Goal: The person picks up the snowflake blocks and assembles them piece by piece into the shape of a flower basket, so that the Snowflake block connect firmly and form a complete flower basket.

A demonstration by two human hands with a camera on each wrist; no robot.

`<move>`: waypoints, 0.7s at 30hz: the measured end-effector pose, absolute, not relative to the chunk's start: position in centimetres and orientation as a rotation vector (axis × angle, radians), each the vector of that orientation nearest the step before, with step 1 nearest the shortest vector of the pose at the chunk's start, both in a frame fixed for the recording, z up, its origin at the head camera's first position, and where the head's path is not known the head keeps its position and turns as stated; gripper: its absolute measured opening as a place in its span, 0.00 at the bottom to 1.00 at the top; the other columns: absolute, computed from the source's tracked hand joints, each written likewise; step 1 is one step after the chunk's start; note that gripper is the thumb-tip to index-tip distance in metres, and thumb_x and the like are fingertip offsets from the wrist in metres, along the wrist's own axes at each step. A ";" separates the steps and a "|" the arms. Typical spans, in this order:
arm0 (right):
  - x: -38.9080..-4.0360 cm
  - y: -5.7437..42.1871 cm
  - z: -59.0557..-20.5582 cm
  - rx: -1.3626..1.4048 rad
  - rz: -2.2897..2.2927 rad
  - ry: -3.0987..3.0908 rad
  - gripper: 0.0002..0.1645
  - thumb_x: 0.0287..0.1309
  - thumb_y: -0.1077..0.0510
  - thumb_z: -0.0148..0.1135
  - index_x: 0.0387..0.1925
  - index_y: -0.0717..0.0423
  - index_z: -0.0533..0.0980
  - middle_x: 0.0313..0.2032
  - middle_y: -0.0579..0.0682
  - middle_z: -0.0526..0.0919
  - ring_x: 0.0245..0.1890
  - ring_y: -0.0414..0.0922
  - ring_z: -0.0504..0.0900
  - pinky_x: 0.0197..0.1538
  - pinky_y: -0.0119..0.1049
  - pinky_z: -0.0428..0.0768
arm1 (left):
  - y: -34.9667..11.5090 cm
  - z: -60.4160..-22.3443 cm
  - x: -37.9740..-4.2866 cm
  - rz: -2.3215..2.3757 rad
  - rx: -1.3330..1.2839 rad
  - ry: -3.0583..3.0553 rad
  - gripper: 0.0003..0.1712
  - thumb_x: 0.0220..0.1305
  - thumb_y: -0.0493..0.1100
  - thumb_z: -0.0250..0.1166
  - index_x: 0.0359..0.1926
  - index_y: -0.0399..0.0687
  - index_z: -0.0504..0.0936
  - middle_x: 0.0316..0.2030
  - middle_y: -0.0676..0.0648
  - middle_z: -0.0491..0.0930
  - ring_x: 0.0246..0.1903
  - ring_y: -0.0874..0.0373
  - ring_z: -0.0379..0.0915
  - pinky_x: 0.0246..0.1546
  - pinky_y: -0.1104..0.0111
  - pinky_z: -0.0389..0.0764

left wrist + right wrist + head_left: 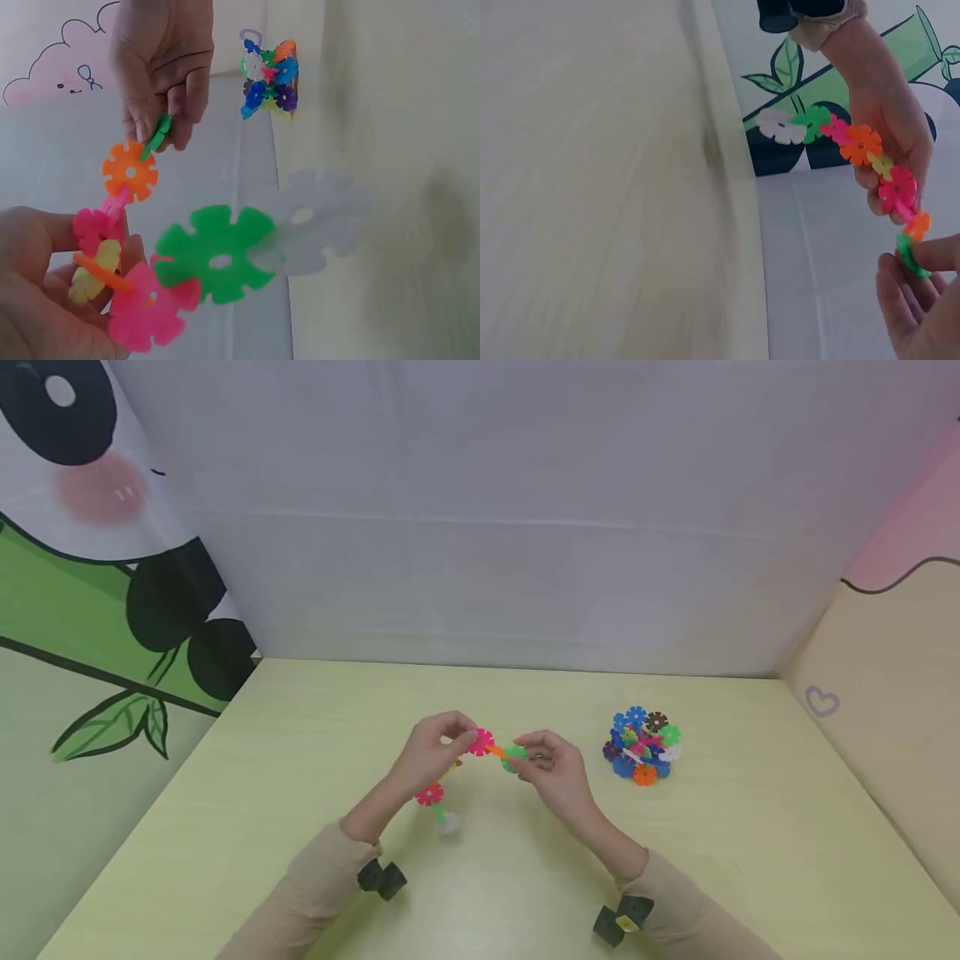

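A chain of joined plastic snowflake discs hangs between the two hands above the table. My left hand (438, 752) pinches the chain at a pink disc (482, 742). At the other end, my right hand (555, 772) pinches a green disc (909, 255) between thumb and fingers; an orange disc (130, 172) links it to the pink part. Below the left hand the chain runs on through a yellow disc (96, 271), another orange one, a second pink disc (430, 794), a green disc (217, 255) and a white disc (448, 823) at the free end.
A pile of multicoloured snowflake discs (641, 747) sits on the table (750, 827) to the right of the hands. A pale cloth wall (510, 585) stands behind the table, with printed panels at both sides. Dark blocks (382, 878) are strapped at the wrists.
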State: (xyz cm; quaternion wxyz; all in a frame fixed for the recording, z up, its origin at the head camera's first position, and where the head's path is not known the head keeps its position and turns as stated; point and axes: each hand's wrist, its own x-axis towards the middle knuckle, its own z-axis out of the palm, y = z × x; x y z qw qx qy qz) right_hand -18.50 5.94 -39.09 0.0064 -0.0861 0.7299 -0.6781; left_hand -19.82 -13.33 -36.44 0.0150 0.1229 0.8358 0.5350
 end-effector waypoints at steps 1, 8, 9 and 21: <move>-18.7 6.2 -39.1 -0.276 -2.067 2.305 0.11 0.50 0.66 0.63 0.37 0.66 0.75 0.30 0.57 0.83 0.29 0.46 0.83 0.37 0.37 0.82 | -13.5 -36.4 -20.0 1.636 0.397 2.595 0.07 0.61 0.41 0.60 0.37 0.42 0.79 0.31 0.49 0.79 0.34 0.53 0.73 0.29 0.68 0.79; -19.8 7.7 -38.7 -0.169 -2.065 2.234 0.12 0.53 0.64 0.61 0.39 0.68 0.75 0.31 0.53 0.84 0.32 0.46 0.83 0.38 0.37 0.82 | -15.1 -37.2 -20.7 1.637 0.369 2.462 0.19 0.62 0.50 0.57 0.51 0.46 0.76 0.47 0.48 0.77 0.46 0.54 0.73 0.44 0.64 0.77; -19.9 8.0 -38.6 -0.141 -2.100 2.219 0.12 0.54 0.65 0.61 0.40 0.68 0.74 0.30 0.52 0.84 0.32 0.45 0.83 0.38 0.36 0.82 | -15.4 -37.4 -20.7 1.661 0.357 2.442 0.21 0.63 0.50 0.57 0.53 0.45 0.74 0.49 0.47 0.76 0.48 0.53 0.72 0.46 0.63 0.77; -20.9 10.2 -38.3 0.078 -2.432 2.018 0.12 0.57 0.66 0.57 0.42 0.67 0.70 0.27 0.40 0.83 0.30 0.38 0.83 0.39 0.32 0.81 | -14.4 -40.5 -21.3 1.727 0.415 2.342 0.19 0.58 0.38 0.62 0.48 0.32 0.73 0.40 0.37 0.79 0.41 0.47 0.77 0.39 0.64 0.80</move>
